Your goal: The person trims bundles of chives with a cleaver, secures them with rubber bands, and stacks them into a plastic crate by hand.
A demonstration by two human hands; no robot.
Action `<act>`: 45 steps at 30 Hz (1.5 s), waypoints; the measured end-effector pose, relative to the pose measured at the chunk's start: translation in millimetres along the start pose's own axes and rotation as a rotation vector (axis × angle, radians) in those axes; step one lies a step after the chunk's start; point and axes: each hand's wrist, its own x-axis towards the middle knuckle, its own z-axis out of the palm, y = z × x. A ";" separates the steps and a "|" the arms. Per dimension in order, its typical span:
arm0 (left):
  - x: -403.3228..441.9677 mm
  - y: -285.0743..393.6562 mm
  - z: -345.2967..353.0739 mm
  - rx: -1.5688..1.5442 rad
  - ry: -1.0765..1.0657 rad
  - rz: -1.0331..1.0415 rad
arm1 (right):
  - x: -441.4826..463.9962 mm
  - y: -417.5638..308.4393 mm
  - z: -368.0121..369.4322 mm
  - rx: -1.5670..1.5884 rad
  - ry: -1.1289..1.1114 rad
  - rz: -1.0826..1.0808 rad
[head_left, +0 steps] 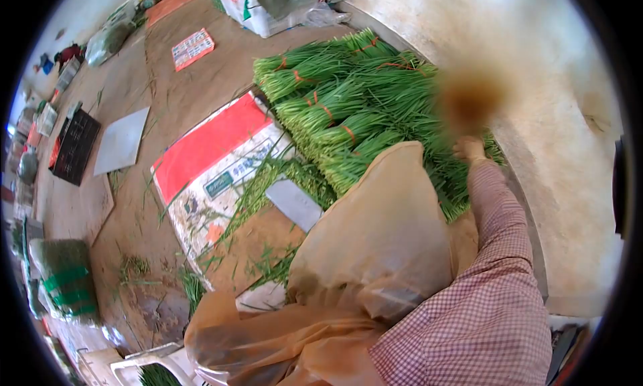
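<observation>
My right hand [471,149] reaches forward along the wall side, at the leafy ends of a large pile of green chives [375,98]. A brown blur covers its fingers, so their grip is hidden. Orange bands tie the chives in bundles, with pale stem ends toward the left. Close to my knee, a flat grey rectangular blade or plate [295,204] lies on cut green trimmings [258,192]. A tan apron [375,232] covers my raised knee. My left hand is out of sight.
A red and white printed sack [211,148] lies left of the pile. Farther left are a grey board [122,141], a black crate [74,145] and a green-taped bundle [65,279]. A white wall [562,185] runs along the right; a white box [258,8] stands ahead.
</observation>
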 end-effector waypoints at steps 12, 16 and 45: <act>45.7 355.1 65.6 -0.276 -0.766 0.597 | 74.6 -88.8 230.9 -0.281 -0.478 -0.545; 19.9 385.2 75.2 -0.196 -0.865 0.845 | 61.2 -135.5 313.9 -0.617 -0.414 -0.934; 16.7 358.7 83.0 -0.670 -1.297 0.109 | -209.0 -191.3 317.4 0.459 -1.145 -1.125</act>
